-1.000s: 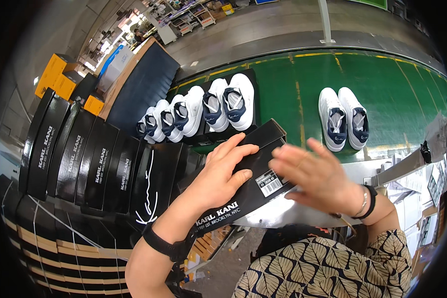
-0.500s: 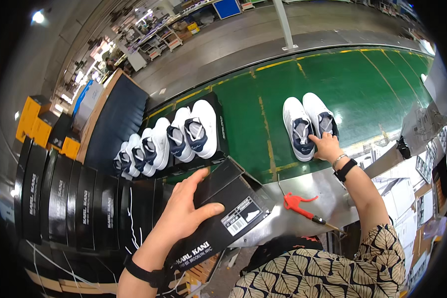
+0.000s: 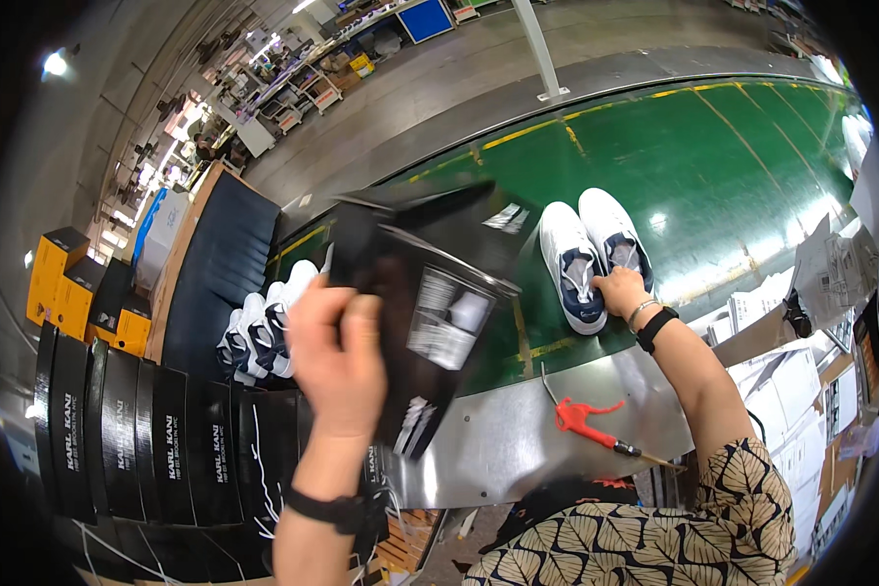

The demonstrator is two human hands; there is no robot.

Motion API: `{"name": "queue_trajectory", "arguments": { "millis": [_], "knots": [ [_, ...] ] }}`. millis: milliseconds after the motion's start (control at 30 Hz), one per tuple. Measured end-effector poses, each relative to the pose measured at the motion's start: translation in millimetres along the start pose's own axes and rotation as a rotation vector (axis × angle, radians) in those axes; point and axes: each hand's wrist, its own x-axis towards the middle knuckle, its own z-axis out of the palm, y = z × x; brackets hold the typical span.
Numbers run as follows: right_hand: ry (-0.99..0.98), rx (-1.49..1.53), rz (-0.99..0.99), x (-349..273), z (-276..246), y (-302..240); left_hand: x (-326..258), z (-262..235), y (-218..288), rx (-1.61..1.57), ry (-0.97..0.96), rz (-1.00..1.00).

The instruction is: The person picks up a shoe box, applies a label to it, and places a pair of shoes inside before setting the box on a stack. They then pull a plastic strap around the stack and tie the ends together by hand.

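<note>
Holding one black shoebox (image 3: 430, 303) raised above the steel worktop (image 3: 518, 430), the left hand (image 3: 337, 356) has its grip clenched around the box's near edge. One red-handled tool (image 3: 586, 420) lies on the worktop. Beyond, the right hand (image 3: 620, 291) grasps the heels of one pair of white sneakers (image 3: 591, 254) on the green conveyor belt (image 3: 732, 166). To the left, several more white sneakers (image 3: 264, 327) lie crowded together, too overlapped to count.

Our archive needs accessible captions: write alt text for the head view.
A person's left hand lifts a black shoebox while the right hand grips a pair of white-and-navy sneakers on a green conveyor belt. More sneakers wait further left, beside stacked black boxes.
</note>
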Motion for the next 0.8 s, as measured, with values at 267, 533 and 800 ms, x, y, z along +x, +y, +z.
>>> {"name": "queue_trajectory", "arguments": {
  "millis": [267, 533, 800],
  "knots": [
    [0.073, 0.078, -0.009, -5.4, -1.7, -2.2, -115.0, 97.7, 16.3, 0.029, -0.858, 0.202],
    [0.048, 0.285, 0.002, -10.3, -15.0, 1.4, -171.8, 8.2, -28.2, 0.036, -0.988, -0.202],
    [-0.014, 1.022, 0.063, -35.7, -85.1, 11.1, -275.6, -120.7, -38.4, 0.16, -0.733, -0.652]
  ]
}}
